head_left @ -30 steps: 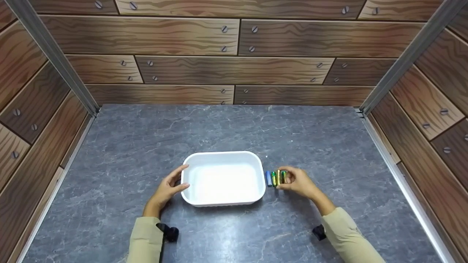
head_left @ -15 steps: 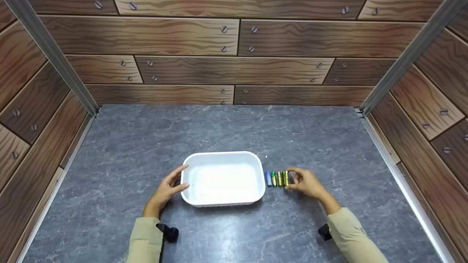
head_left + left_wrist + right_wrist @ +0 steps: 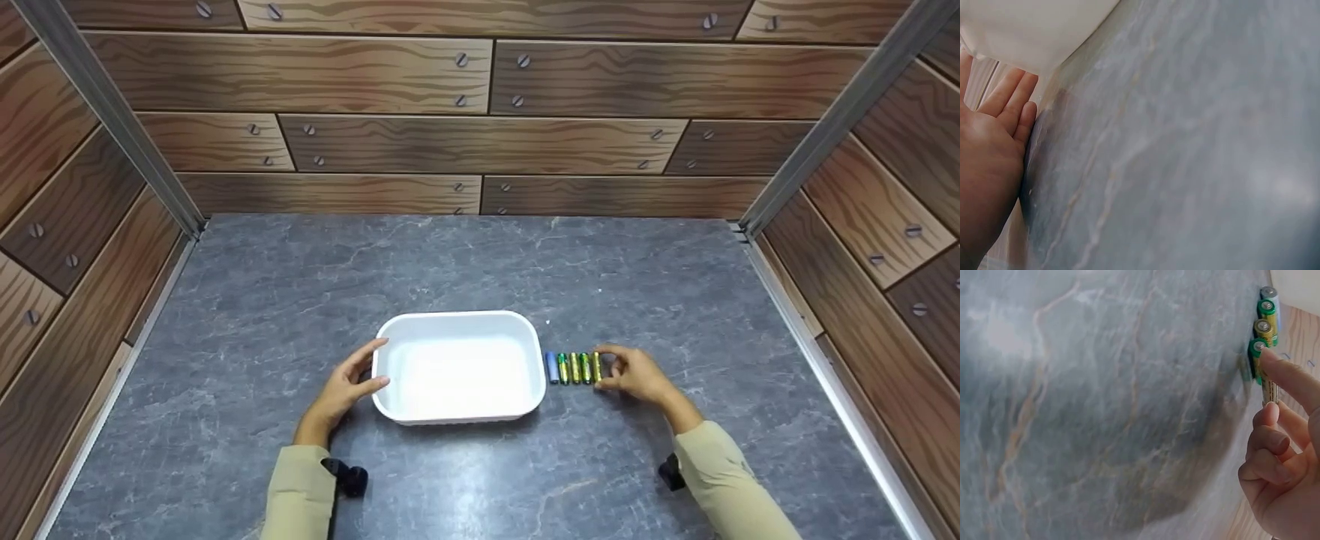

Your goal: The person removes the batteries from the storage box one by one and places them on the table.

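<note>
A white rectangular plastic tub [image 3: 390,411] stands on the table. At its left end is my left hand [image 3: 343,388], thumb and forefinger tips resting on the rim. The left wrist view shows its other fingers [image 3: 1013,104] straight against the tub's outer wall. My right hand [image 3: 637,376] pinches a gold battery [image 3: 597,366] by its two ends between thumb and finger. This battery lies at the right end of a row beside the tub. The row begins with a blue battery [image 3: 553,367], then green-and-gold [image 3: 564,368] and gold [image 3: 575,367] ones.
Grey marbled tabletop [image 3: 480,262] surrounds the tub. Wood-patterned panels [image 3: 375,142] wall the back and both sides, with metal posts in the corners. A black wrist camera [image 3: 351,480] hangs at the left sleeve, another [image 3: 671,472] at the right one.
My right hand has shifted right, away from the tub, and now pinches the last battery at the row's right end. The left hand and the tub have stayed in place.
</note>
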### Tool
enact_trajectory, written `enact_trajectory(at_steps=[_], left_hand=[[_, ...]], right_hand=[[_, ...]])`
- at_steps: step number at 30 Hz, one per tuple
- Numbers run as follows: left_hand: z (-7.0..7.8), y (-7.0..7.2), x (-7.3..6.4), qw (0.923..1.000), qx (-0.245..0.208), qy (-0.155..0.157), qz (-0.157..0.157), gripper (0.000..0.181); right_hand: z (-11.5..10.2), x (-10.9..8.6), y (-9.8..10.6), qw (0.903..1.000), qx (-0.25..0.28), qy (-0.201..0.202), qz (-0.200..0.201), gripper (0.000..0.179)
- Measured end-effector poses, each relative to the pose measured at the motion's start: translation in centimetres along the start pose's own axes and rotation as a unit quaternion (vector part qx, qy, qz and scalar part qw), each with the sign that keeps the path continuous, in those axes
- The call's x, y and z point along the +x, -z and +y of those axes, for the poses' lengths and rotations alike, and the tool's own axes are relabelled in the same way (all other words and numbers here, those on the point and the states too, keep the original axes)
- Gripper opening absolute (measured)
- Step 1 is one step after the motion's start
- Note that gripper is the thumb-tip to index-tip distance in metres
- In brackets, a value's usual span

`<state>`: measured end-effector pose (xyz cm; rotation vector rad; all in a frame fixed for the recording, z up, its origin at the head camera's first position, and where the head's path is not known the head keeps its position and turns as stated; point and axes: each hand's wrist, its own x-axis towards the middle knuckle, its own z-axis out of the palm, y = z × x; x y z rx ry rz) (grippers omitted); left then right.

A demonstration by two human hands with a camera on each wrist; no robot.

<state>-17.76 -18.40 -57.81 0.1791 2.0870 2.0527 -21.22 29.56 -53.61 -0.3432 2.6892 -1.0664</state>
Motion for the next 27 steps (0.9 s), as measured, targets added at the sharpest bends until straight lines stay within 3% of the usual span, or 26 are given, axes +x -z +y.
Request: enact_trajectory(at_steps=[10, 18, 21, 24, 27], left_hand=[[0.2, -0.3, 0.0, 1.0, -0.006, -0.002, -0.003, 0.069], [-0.1, 0.1, 0.1, 0.9999, -0.004, -0.015, 0.002, 0.07], [0.0, 0.2, 0.1, 0.9998, -0.007, -0.016, 0.004, 0.069], [0.5, 0.1, 0.4, 0.9994, -0.005, -0.022, 0.027, 0.066], [1.9, -0.5, 1.2, 0.9945, 0.029, -0.067, 0.075, 0.059]], right_hand=[[0.5, 0.2, -0.2, 0.9998, -0.006, -0.016, 0.001, 0.059], [0.5, 0.1, 0.1, 0.9992, 0.032, 0.023, -0.01, 0.069], [0.2, 0.4, 0.0, 0.9993, 0.033, 0.01, -0.014, 0.07], [-0.6, 0.7, 0.2, 0.9997, 0.018, -0.014, -0.011, 0.068], [-2.0, 0.8, 0.8, 0.9996, -0.01, -0.014, 0.02, 0.061]])
